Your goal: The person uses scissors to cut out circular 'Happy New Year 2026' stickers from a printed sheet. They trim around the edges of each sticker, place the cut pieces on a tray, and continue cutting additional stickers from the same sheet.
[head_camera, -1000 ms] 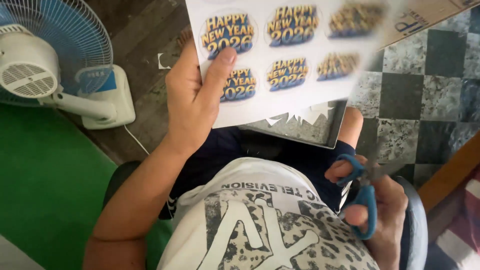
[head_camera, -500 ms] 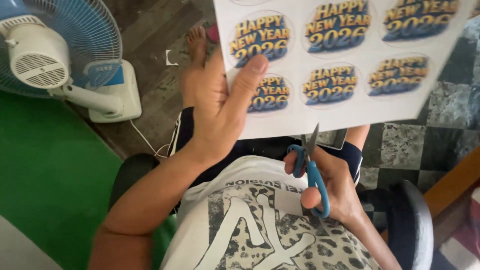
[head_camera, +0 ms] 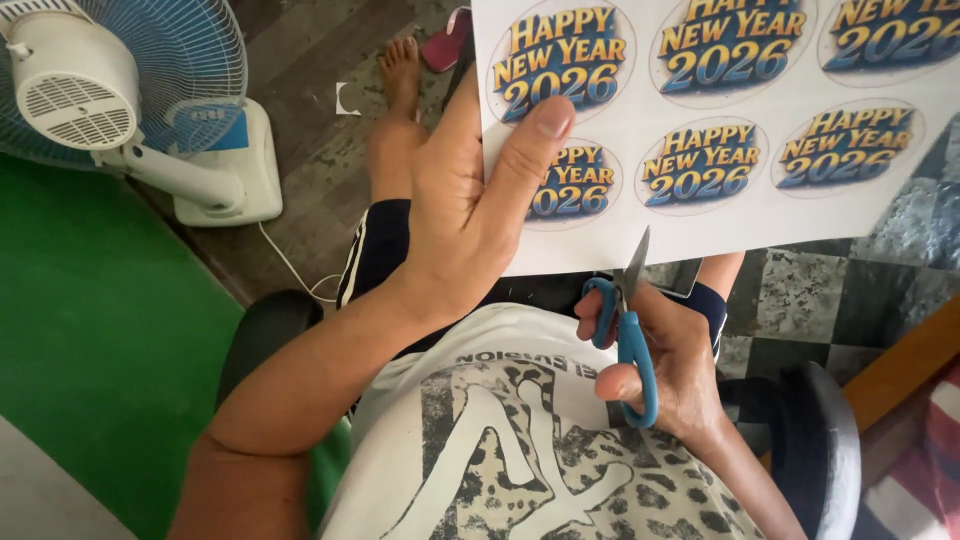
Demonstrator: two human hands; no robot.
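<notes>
Across the top right of the head view, my left hand [head_camera: 470,215] pinches a white sheet of round printed stickers [head_camera: 730,190] near its lower left corner, thumb flat on the printed face and the other fingers hidden behind the paper. Just below the sheet's bottom edge, my right hand [head_camera: 665,375] is closed through the loops of the blue-handled scissors [head_camera: 625,325], whose blades point up and meet that edge; how far apart the blades stand I cannot tell.

As I judge it, the sheet is held at one corner only, so its free right side could sag or twist as the blades bite, and the cut could wander into one of the round prints. My left thumb lies close to the nearest sticker, so a cut steered leftward could come too near it.

At the upper left a white and blue floor fan [head_camera: 120,100] faces this way; if it is running, its draught could flutter the paper. A bare foot [head_camera: 400,75] rests on the wooden floor at top centre, a green mat [head_camera: 90,340] fills the left, and chequered tiles [head_camera: 860,290] show at right. Nothing lies between scissors and sheet.
</notes>
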